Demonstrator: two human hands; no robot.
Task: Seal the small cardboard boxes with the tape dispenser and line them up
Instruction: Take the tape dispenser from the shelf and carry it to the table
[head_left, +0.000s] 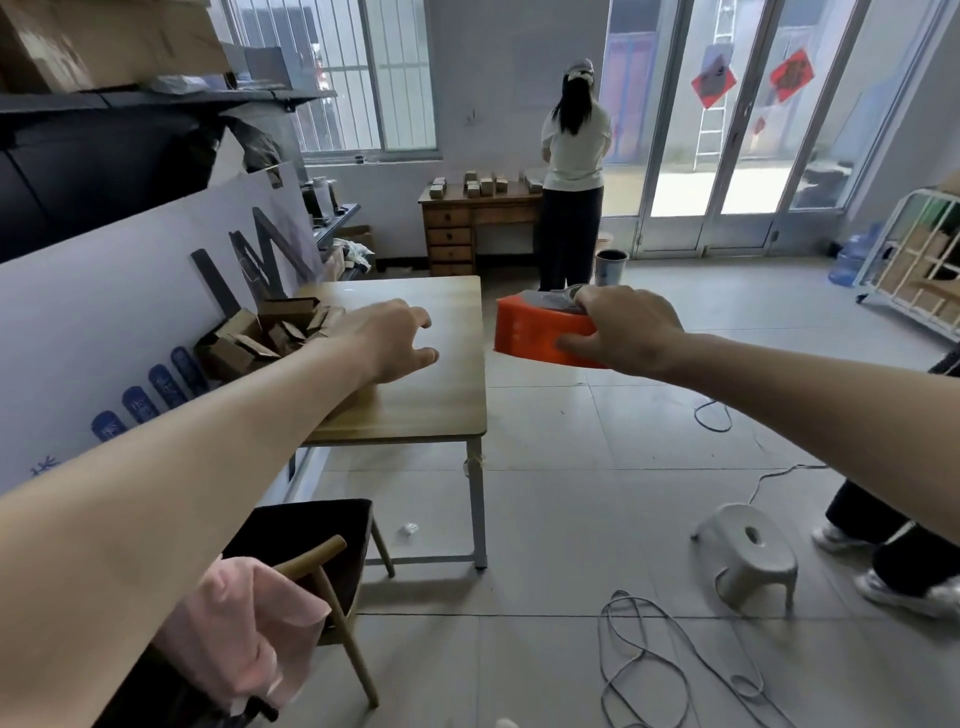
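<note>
1. Light wooden table top on pale metal legs (441, 395): left of centre, with a bare stretch across its near and right parts.
2. White printed board (130, 291): propped along the table's left side, behind the boxes.
3. Heap of small brown cardboard boxes (270, 332): on the far left part of the table, against the board. Flaps open, lying at mixed angles, none in a row. No sealed box to be made out on this table; sealing and lining up judged barely begun.
4. Orange plastic tape dispenser with grey top (535, 332): in the air just past the table's right edge, over the tiled floor. Long axis roughly left to right, toothed end towards the table.
5. Left hand (389, 338): over the middle of the table, palm down, fingers spread and loosely bent, nothing held. Contact with the table top not to be told.
6. Right hand (623, 332): wrapped round the dispenser's right end, fingers over the grey top, thumb on the orange side.
7. Deciding relation, as a judgement: heap to the left of and slightly beyond the left hand, near it. Well apart from the right hand, with most of the table's width between. Left hand therefore the likelier to fetch a box to the bare middle, dispenser then brought leftwards over it.
</note>
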